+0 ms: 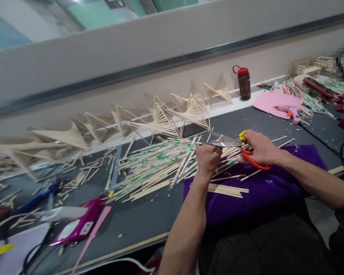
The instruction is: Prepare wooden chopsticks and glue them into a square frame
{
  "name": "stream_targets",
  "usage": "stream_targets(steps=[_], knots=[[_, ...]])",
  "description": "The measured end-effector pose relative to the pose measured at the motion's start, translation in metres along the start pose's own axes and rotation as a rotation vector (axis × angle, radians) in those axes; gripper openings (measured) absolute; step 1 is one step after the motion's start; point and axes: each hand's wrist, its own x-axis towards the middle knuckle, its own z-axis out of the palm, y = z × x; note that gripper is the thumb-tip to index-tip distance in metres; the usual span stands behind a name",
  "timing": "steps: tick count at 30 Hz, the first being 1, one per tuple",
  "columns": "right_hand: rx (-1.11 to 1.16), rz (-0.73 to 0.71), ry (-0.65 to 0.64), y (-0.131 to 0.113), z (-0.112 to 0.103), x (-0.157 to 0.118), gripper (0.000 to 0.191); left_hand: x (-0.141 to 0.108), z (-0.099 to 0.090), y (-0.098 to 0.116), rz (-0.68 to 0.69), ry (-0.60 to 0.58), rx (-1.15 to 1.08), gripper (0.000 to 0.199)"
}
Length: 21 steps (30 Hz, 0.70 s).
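Note:
My right hand (259, 147) grips the scissors (225, 144) by their yellow and red handles. The blades are spread and point left, just above my left hand (208, 158). That hand is closed like a fist around a thin wooden stick (221, 138), whose short tip shows by the blades; the rest is hidden. Below and around both hands lie many loose wooden sticks (154, 164), some with green-printed clear wrapping. Several more sticks (227, 190) rest on the purple cloth (258, 202) at the table's front edge.
Fan-shaped stick models (189, 110) stand along the wall. A red-capped bottle (244, 84) stands behind. To the right, a pink glue gun (289, 110) lies on a pink sheet (263, 100), its cord trailing. A magenta power strip (81, 221) with cables sits at the left.

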Motion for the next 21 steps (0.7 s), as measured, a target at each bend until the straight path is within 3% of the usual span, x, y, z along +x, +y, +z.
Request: stream_targets(steps=[6, 14, 21], knots=[[0.000, -0.002, 0.029, -0.0019, 0.0034, -0.0012, 0.059, -0.0024, 0.0022, -0.0009, 0.020, -0.064, 0.011, 0.038], [-0.057, -0.020, 0.041, -0.0058, 0.0027, -0.0040, 0.069, -0.0048, 0.0033, 0.0063, 0.048, -0.061, -0.088, 0.034], [-0.007, -0.064, 0.068, -0.0015, 0.0085, -0.0034, 0.065, -0.0067, 0.0064, 0.0035, 0.022, -0.075, -0.085, 0.033]])
